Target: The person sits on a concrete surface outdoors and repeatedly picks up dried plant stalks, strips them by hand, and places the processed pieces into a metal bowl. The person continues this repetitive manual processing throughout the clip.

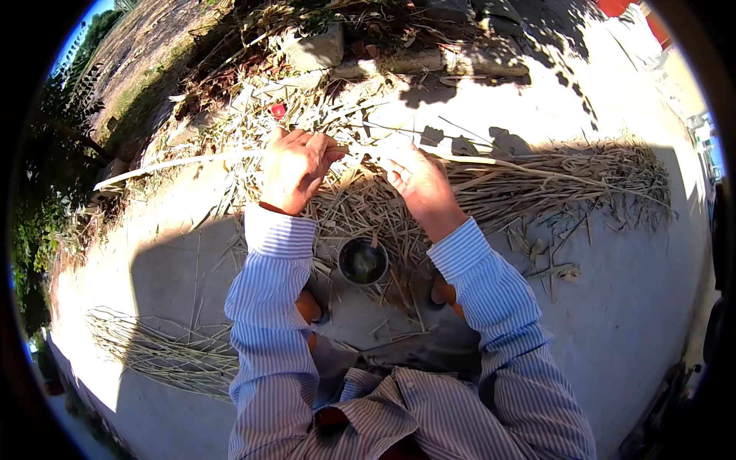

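1. Pale ground point(606, 307) under and around the bowl point(344, 264), part in bright sun, part in hard shade.
2. Greenery point(34, 253) far to the left of the bowl; stone block point(316, 50) and a row of long stones point(483, 64) well beyond it.
3. Bowl itself dark inside, set low between the legs point(307, 307), with something brown and thin at its far rim; contents hard to make out.
4. Stalk point(192, 159) held up crosswise beyond the bowl, pale and long, one end reaching far out to the left.
5. Left hand point(297, 170) beyond the bowl and slightly left of it, back upward, fingers curled around the stalk.
6. Right hand point(420, 184) beyond the bowl and to its right, fingers drawn in narrow toward the thumb, in line with the stalk; cannot tell for sure about a grip, with glare over the fingertips.
7. Striped sleeves point(276, 268) on both forearms, passing either side of the bowl.
8. Loose strips point(349, 203) strewn thickly just beyond the bowl, below both hands.
9. Big bundle point(560, 176) of dry stems to the right of the bowl and beyond it.
10. Small bundle point(169, 349) of greenish stems to the left, nearer the body than the bowl.
11. Red scrap point(278, 111) well beyond the bowl, among straw.
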`<act>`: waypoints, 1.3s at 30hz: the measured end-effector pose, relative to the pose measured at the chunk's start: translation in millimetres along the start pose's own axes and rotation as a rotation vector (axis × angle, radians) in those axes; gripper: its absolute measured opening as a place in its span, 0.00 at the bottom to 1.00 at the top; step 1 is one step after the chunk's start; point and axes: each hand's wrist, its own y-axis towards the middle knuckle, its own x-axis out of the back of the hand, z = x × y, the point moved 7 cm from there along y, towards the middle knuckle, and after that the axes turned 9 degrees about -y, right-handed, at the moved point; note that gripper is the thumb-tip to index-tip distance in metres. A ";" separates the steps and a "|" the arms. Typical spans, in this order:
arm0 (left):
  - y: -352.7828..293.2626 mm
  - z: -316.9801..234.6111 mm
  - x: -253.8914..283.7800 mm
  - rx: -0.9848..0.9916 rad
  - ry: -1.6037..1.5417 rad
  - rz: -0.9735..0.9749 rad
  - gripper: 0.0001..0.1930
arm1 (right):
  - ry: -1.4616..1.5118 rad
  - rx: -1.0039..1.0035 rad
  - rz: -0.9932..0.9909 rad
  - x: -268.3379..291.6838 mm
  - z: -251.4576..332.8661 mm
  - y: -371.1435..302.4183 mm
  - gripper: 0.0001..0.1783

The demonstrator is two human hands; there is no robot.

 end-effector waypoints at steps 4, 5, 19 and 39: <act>-9.5 24.7 43.7 0.197 -0.081 0.016 0.09 | 0.034 -0.046 -0.139 39.1 7.5 11.7 0.15; -11.8 23.1 44.1 0.222 -0.027 0.086 0.08 | 0.008 -0.053 -0.115 39.8 4.8 11.2 0.15; -50.2 98.4 101.9 0.627 -0.391 -0.550 0.13 | -0.103 -0.127 -0.070 32.8 -20.8 10.2 0.18; -49.9 73.4 69.7 0.438 0.036 0.068 0.09 | 0.118 0.142 -0.226 61.3 35.2 8.1 0.16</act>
